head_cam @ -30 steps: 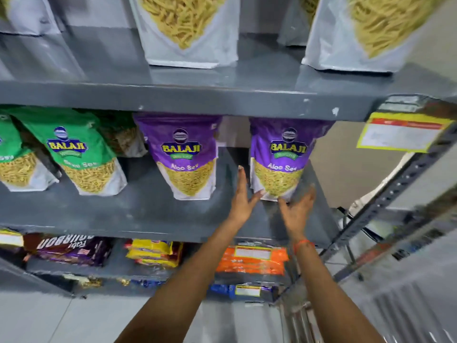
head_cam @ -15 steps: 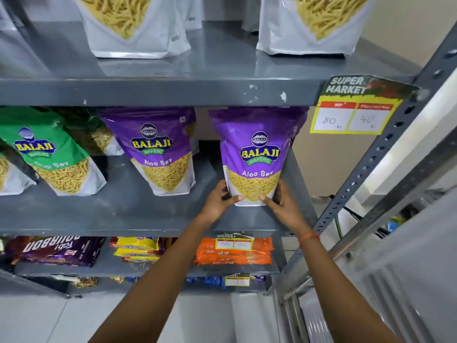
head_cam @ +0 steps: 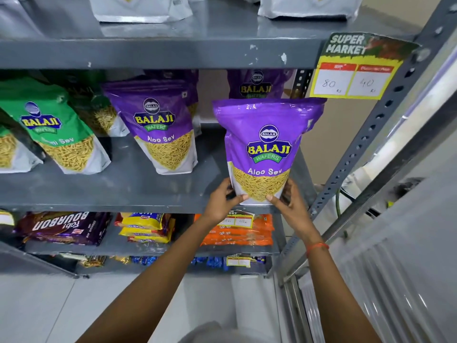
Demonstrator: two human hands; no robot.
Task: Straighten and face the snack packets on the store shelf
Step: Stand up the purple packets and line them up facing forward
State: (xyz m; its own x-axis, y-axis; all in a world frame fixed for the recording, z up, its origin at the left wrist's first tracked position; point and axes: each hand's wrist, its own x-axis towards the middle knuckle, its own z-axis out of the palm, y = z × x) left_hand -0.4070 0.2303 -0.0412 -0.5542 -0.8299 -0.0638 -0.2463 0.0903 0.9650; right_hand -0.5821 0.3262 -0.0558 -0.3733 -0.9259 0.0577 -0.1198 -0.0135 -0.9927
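Observation:
A purple Aloo Sev packet [head_cam: 268, 144] stands upright at the front right of the grey middle shelf [head_cam: 111, 191], its label facing me. My left hand [head_cam: 222, 201] grips its lower left corner and my right hand [head_cam: 289, 201] its lower right corner. Behind it a second purple packet [head_cam: 256, 84] shows only its top. Another purple Aloo Sev packet [head_cam: 163, 129] stands in the middle of the shelf, with more behind it. Green sev packets [head_cam: 57, 129] lean at the left.
A yellow price tag [head_cam: 353, 70] hangs from the upper shelf edge at the right. A perforated grey upright [head_cam: 366, 144] borders the shelf on the right. White packets [head_cam: 141, 8] stand on the top shelf. Biscuit and orange packs [head_cam: 237, 231] lie on the shelf below.
My hands went from open beside the right purple packet to gripping its bottom corners. The packet has come forward to the shelf's front edge, uncovering another behind it.

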